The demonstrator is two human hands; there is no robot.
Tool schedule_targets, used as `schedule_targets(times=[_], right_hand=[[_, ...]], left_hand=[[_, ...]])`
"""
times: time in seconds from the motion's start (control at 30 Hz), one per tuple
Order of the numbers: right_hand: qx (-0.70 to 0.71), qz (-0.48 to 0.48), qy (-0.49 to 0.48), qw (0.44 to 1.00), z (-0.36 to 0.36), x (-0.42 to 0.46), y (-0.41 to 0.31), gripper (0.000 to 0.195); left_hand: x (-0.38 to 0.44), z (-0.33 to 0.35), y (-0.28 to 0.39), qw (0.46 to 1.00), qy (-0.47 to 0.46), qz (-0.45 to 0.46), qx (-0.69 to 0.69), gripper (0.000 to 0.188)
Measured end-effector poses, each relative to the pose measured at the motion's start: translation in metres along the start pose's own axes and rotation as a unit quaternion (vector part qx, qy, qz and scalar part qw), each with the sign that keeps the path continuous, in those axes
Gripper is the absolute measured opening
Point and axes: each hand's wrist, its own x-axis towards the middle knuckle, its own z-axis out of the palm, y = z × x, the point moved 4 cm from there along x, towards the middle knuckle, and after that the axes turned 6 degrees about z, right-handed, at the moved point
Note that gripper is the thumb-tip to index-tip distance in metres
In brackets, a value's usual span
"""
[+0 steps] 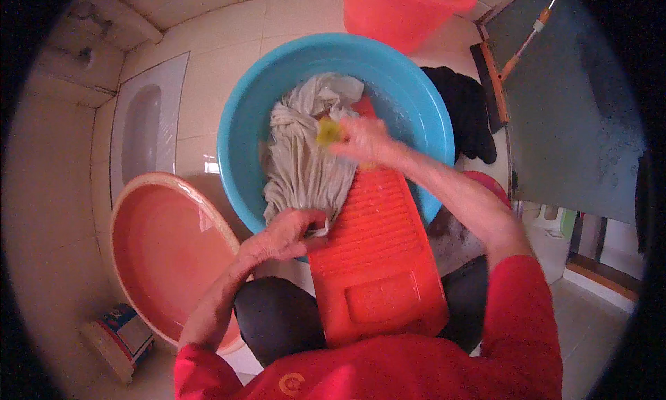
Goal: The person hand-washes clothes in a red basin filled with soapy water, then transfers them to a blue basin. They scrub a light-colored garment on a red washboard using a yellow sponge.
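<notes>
A wet, light grey cloth garment (307, 155) lies bunched in a large blue plastic basin (237, 192), partly over a red plastic washboard (385, 218). The washboard slants from inside the basin up to my lap. Near the basin's front rim, my left hand (291, 233) grips the garment's lower edge beside the ridges. My right hand (367, 140), blurred, is over the garment and the upper washboard, holding a small yellow-green block (330, 131). Blur hides whether the block is soap or a brush. Some water shows at the basin's right side.
An orange-pink basin (171, 254) leans at the left, near a squat toilet (143, 124). A red bucket (400, 15) stands beyond the blue basin. Dark cloth (463, 114) lies at right beside a floor squeegee (494, 82). A printed bag (122, 337) sits lower left.
</notes>
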Motion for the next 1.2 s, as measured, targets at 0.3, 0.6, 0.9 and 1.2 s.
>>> schedule_targets(times=[0.3,0.6,0.9,1.2], right_hand=[[0.126,0.031,-0.066,0.989,0.015,0.015,-0.02,0.038],[-0.003,0.125,-0.025,0.992,0.009,0.058,0.023,0.044],[-0.061,0.218,0.058,0.972,-0.025,0.061,0.061,0.047],[0.08,0.04,-0.062,0.994,0.006,-0.003,-0.02,0.036]], left_hand=[[-0.001,-0.003,-0.004,1.0,0.011,0.005,-0.019,0.024],[0.002,-0.001,-0.01,1.0,-0.007,0.016,-0.012,0.026],[0.007,0.0,-0.002,0.999,0.018,0.034,0.006,0.027],[-0.009,-0.006,-0.003,0.998,0.022,-0.047,0.021,0.034]])
